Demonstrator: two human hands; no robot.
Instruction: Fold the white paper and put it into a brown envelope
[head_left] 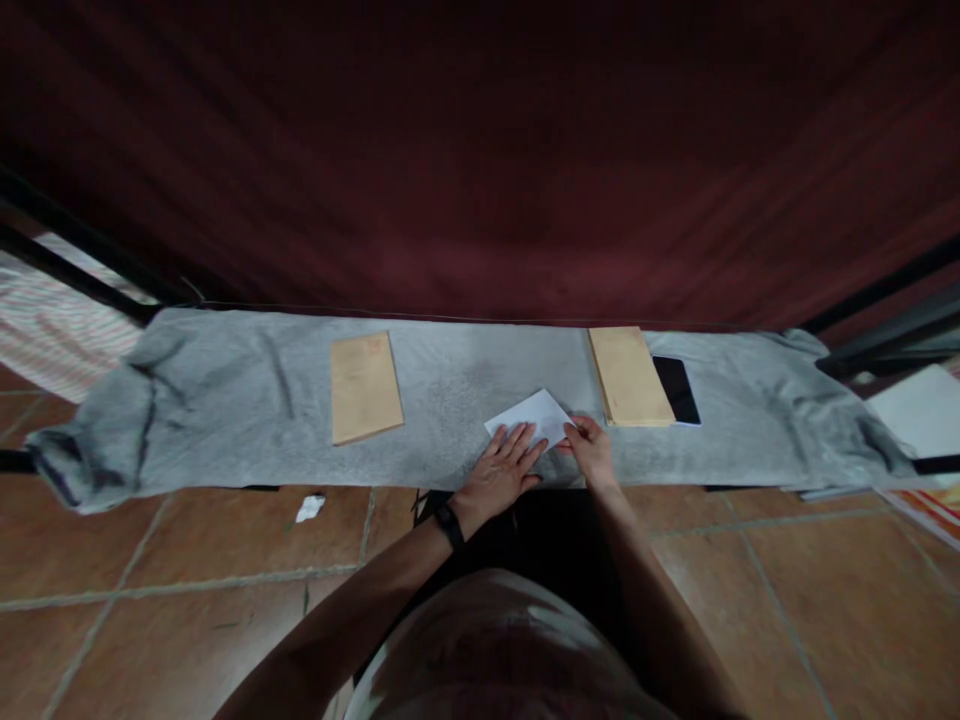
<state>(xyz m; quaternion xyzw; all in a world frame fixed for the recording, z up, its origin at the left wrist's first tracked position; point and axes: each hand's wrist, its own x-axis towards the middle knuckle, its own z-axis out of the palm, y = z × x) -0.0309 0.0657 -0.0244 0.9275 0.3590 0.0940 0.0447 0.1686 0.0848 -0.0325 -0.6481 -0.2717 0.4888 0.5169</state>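
A white sheet of paper [534,410], which looks folded, lies at a slant on the grey cloth in front of me. My left hand [508,462] rests flat on its near left part with the fingers spread; a dark band circles that wrist. At the paper's right corner, my right hand [589,448] pinches the edge between thumb and fingers. To the right of that hand is a stack of brown envelopes [634,378]. Another brown envelope or small pile [366,390] lies farther left, with a faint reddish mark near its top.
The grey cloth [465,365] covers a long narrow surface. A dark phone [677,388] sits partly under the right stack. Behind hangs a dark red curtain [480,200]. A crumpled white scrap [310,508] lies on the tiled floor [247,540]. Dark bars [885,290] stand at the right.
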